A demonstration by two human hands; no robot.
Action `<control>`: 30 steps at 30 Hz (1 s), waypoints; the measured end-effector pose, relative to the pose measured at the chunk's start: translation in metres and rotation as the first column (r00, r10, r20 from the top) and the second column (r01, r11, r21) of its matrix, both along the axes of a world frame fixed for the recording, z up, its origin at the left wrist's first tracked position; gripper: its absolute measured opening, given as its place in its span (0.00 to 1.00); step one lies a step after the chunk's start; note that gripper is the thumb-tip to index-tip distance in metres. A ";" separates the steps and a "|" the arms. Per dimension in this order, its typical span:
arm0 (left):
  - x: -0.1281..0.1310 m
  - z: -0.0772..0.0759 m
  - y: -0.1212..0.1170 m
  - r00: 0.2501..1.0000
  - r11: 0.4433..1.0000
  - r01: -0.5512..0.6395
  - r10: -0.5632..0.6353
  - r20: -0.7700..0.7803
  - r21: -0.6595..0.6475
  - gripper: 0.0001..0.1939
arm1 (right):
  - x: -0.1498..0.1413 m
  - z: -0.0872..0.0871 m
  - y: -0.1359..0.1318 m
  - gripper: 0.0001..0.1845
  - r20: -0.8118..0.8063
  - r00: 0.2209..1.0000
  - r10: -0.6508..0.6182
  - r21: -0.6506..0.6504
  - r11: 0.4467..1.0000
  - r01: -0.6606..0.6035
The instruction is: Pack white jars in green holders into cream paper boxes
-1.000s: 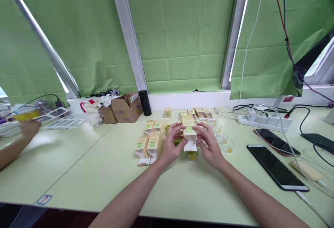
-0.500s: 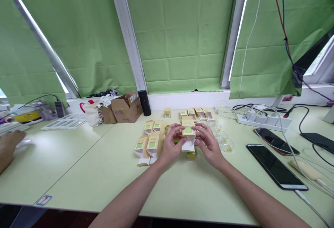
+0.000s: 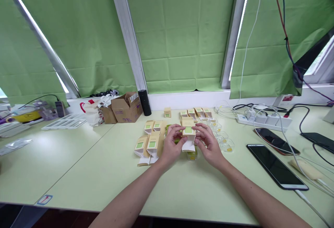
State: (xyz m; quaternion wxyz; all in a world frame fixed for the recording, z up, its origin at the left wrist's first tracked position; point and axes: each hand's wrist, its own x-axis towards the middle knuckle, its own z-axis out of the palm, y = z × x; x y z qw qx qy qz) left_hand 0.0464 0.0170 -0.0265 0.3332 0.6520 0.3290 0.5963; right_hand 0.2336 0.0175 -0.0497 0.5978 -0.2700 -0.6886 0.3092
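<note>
- The small box (image 3: 188, 134) is up in front of the person, between the left hand (image 3: 172, 144) and the right hand (image 3: 211, 146), over the counter (image 3: 182, 193)
- The fingers of both hands are bent around it and grip its sides, left hand on one side and right hand on the other, with the thumbs down low
- It looks like thin card, so it is likely very light — a soft hold should be enough
- The card should be a bit stiff when flat, but a hard squeeze could bend the walls or make a dent
- The white flap (image 3: 188, 147) hangs open at the near end; it looks like the weak part and could fold or tear if pulled
- The best place to hold seems to be the two side walls, close to the edges, where the card is strongest
- The card looks dry and not shiny, so it should not slip much
- I cannot tell if there is something inside — if there is, it would feel heavier and could slide out of an open end
- More open boxes (image 3: 154, 145) stand by the left hand, and clear tubs (image 3: 227, 146) sit by the right one; the tubs look hard, smooth and more slippery
</note>
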 end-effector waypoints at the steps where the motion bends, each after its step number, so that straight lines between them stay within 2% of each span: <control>1: 0.000 0.000 0.000 1.000 1.000 -0.005 0.005 -0.006 -0.003 0.14 | 0.000 0.000 0.000 0.20 0.003 1.000 -0.008 0.003 1.000 0.008; 23: 0.001 -0.004 -0.002 0.997 0.999 -0.030 0.031 -0.068 0.020 0.16 | -0.004 -0.001 0.002 0.15 0.068 0.990 -0.124 0.018 0.992 0.123; 30: -0.003 -0.005 -0.003 0.991 0.998 0.025 -0.017 -0.134 0.062 0.22 | -0.003 -0.001 0.003 0.14 0.052 0.989 -0.140 0.016 0.990 0.140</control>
